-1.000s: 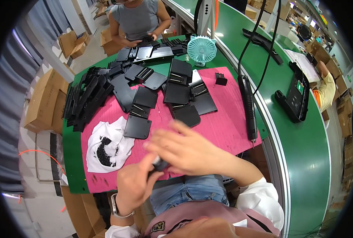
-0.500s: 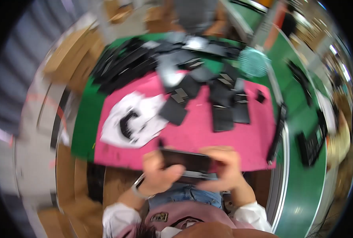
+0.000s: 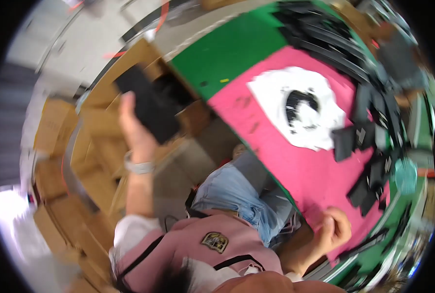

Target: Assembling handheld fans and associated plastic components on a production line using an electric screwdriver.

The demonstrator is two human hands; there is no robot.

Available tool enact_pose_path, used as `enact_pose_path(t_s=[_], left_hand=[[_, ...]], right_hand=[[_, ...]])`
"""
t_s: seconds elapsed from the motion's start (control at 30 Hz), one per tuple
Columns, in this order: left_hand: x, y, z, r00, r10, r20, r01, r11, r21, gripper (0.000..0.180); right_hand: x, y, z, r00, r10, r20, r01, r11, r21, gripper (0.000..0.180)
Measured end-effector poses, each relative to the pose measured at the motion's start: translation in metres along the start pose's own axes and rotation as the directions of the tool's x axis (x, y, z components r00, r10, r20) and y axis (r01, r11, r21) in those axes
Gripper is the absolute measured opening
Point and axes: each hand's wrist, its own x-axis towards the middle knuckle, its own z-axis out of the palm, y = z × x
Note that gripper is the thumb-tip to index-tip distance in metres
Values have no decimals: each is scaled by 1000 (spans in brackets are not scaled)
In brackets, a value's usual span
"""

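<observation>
My left hand [image 3: 132, 127] is stretched out to my left, away from the table, and grips a flat black rectangular piece [image 3: 149, 110] over an open cardboard box [image 3: 178, 102] on the floor. My right hand [image 3: 332, 229] rests at the near edge of the pink mat [image 3: 295, 161], fingers curled loosely, with nothing seen in it. Several black flat pieces [image 3: 369, 146] lie on the mat's far side. The picture is blurred by head motion.
A white plastic bag with black parts [image 3: 300, 110] lies on the pink mat. A heap of black pieces [image 3: 334, 39] covers the green table [image 3: 227, 53] beyond it. More cardboard boxes [image 3: 56, 171] stand on the floor to my left. A small teal fan [image 3: 405, 173] is at the right.
My head has turned left, so the table swung to the right of the picture. My left hand carried the black piece from in front of me out over the cardboard box; my right hand let go of it.
</observation>
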Motion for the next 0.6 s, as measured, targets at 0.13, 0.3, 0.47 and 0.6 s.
enact_pose_path(t_s=[0.13, 0.3, 0.47, 0.6], left_hand=[[142, -70, -195, 960, -278, 46, 255, 928, 271, 52], [186, -141, -244, 707, -632, -317, 699, 691, 181, 84], [146, -138, -179, 911, -333, -243, 404, 833, 377, 70], [111, -74, -48, 998, -63, -9, 61, 922, 383, 39]], right_hand=[[21, -8, 7, 957, -149, 250, 202, 959, -198, 8], [26, -3, -15, 938, -266, 221, 331, 874, -356, 9], [78, 19, -74, 854, -436, -284, 194, 774, -603, 11], [158, 66, -168, 686, -646, -334, -143, 330, -933, 49]])
